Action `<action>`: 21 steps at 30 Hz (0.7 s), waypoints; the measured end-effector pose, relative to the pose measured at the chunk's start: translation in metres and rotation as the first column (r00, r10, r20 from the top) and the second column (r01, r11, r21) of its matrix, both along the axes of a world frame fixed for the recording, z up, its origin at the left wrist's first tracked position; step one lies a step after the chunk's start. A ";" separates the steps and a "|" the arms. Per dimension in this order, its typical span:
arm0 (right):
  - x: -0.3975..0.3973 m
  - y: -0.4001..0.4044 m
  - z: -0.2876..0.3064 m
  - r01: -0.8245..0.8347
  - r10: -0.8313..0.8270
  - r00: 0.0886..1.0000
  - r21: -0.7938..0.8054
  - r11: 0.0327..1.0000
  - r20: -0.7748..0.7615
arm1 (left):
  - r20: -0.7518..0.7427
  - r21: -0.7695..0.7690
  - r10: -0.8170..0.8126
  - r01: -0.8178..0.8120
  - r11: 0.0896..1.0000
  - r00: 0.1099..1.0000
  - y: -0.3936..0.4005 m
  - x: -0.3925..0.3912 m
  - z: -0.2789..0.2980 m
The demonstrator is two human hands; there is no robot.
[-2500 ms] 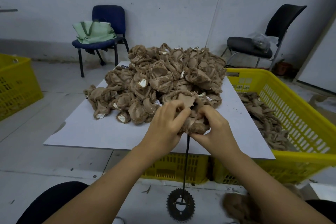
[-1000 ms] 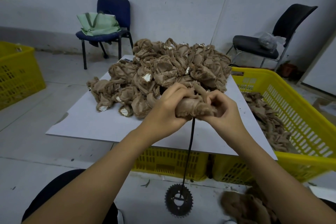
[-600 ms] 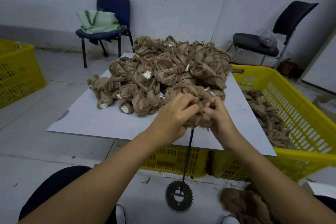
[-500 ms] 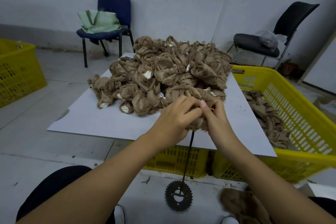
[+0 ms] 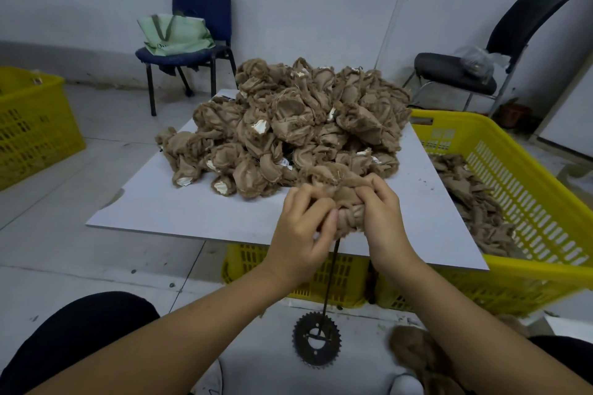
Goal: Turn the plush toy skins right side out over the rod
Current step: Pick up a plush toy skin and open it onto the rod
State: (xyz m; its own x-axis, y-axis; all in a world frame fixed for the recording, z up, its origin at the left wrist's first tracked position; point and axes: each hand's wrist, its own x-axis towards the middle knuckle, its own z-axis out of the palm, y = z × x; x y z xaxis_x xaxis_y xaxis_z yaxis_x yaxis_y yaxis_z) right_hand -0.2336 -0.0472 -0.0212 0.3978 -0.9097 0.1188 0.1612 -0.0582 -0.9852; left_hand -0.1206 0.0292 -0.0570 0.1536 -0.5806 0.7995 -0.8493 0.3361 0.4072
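Note:
A thin black rod (image 5: 330,276) stands upright on a toothed sprocket base (image 5: 316,342) on the floor between my knees. Its top is hidden inside a bunched brown plush skin (image 5: 345,199). My left hand (image 5: 301,234) grips the skin's left side with curled fingers. My right hand (image 5: 382,215) grips its right side, fingers dug into the fabric. Behind them a large pile of inside-out brown skins (image 5: 288,128) covers the white board (image 5: 199,212).
A yellow crate (image 5: 526,189) at the right holds several brown skins; more yellow crates sit under the board and at far left (image 5: 32,125). A fluffy brown skin (image 5: 417,353) lies on the floor by my right knee. Two chairs stand at the wall.
Both hands have bunched the skin lower over the rod's top; the skin went from a raised roll to a tight wad at the board's front edge.

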 end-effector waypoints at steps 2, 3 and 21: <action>0.003 0.002 -0.004 0.009 -0.008 1.000 0.056 0.998 -0.012 | -0.201 0.072 0.006 0.009 0.997 0.980 -0.003 0.003 0.007; 0.005 0.002 -0.005 0.011 -0.010 1.000 0.087 0.996 -0.006 | -0.292 0.110 -0.001 0.035 0.993 0.956 -0.004 0.002 0.010; 0.006 -0.021 0.004 -0.156 0.234 0.971 0.638 0.754 -0.040 | -0.584 0.264 -0.058 0.257 0.930 0.810 -0.005 0.003 0.025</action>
State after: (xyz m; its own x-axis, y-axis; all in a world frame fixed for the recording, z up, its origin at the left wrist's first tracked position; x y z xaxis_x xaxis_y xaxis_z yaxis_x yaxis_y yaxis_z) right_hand -0.2280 -0.0686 -0.0171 0.5492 -0.6661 -0.5047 -0.0106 0.5983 -0.8012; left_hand -0.1177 0.0242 -0.0315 0.3968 -0.8397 0.3707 -0.3861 0.2136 0.8974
